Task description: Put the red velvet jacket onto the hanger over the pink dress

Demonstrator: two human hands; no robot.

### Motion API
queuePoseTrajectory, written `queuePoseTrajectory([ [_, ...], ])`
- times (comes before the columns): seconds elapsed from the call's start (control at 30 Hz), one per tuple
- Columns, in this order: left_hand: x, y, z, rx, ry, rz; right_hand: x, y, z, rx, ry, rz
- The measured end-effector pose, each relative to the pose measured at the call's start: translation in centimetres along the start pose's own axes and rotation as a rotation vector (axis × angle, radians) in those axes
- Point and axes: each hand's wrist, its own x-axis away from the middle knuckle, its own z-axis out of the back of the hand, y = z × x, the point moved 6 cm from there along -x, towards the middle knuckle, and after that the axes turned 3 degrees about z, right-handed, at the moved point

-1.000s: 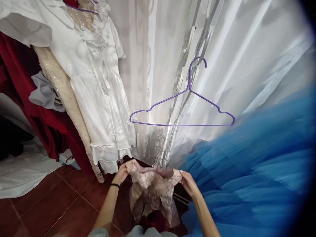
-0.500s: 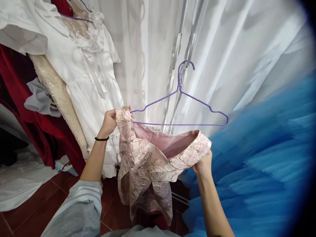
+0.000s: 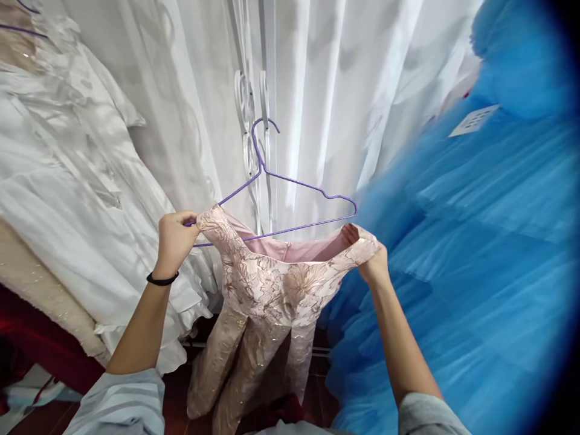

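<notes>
Head view: dark red tiled floor [image 3: 176, 402] is showing below, white curtain [image 3: 317, 90] is hanging behind, ruffled white dress [image 3: 45, 193] left, layered blue tulle [image 3: 475, 260] right. Pink brocade dress [image 3: 272, 284], gold-patterned, is hanging centre, hands apart: left hand [image 3: 176, 238] is pinching one shoulder, right hand [image 3: 375, 266] is gripping the other. Thin purple hanger [image 3: 261, 166] is running behind the pinched shoulder.

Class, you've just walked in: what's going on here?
A person holds a pink patterned garment up at a purple hanger. The left hand grips one shoulder, where one end of the hanger passes behind the fabric. The right hand holds the other shoulder; the hanger's opposite end shows above it, outside the garment.
</notes>
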Motion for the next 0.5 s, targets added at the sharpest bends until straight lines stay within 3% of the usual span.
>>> queuePoseTrajectory([
  [0.13,0.1,0.2,0.5,0.023,0.087,-0.009,-4.9,-3.5,-1.1,0.08,-0.095,0.155],
  [0.27,0.1,0.7,0.5,0.08,0.068,-0.062,-8.1,-7.2,-5.8,0.369,-0.367,0.284],
  [0.4,0.3,-0.3,0.1,0.017,-0.012,-0.038,-8.0,-8.0,-11.1,0.706,-0.763,0.16],
  [0.5,0.2,-0.8,0.0,-0.087,-0.104,-0.075,-7.1,-8.1,-12.5,0.921,-0.849,0.112],
])
